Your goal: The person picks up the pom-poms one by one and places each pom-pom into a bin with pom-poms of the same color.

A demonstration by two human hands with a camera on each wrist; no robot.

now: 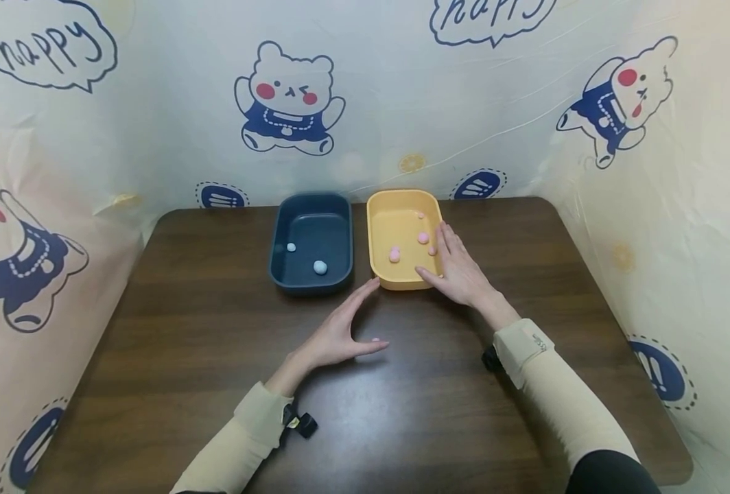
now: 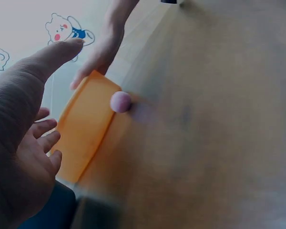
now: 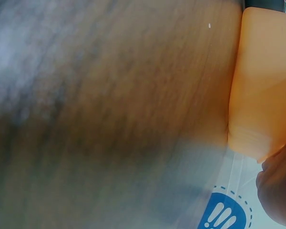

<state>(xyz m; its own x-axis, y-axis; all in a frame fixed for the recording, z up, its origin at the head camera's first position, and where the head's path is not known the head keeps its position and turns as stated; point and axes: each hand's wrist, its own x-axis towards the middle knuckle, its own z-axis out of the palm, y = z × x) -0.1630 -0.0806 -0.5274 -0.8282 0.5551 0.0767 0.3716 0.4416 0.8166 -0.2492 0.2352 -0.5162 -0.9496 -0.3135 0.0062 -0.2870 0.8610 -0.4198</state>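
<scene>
A yellow tray [image 1: 402,283] holds several small pink balls [image 1: 423,238]. Along its right side lies my right hand [image 1: 460,271], fingers straight at the rim and thumb stretched over the near right corner. My left hand [image 1: 334,336] hovers in front of the trays with fingers and thumb spread apart, its fingertips right at the yellow tray's near left corner. Another pink ball [image 2: 120,102] shows in front of the yellow tray in the left wrist view; in the head view the left thumb mostly hides it. Neither hand grips anything.
Left of the yellow tray stands a dark blue tray [image 1: 311,287] with two pale blue balls, one of them larger [image 1: 320,267]. Both trays sit at the far edge of a brown wooden table [image 1: 186,329]. Behind hangs a printed curtain [image 1: 377,82].
</scene>
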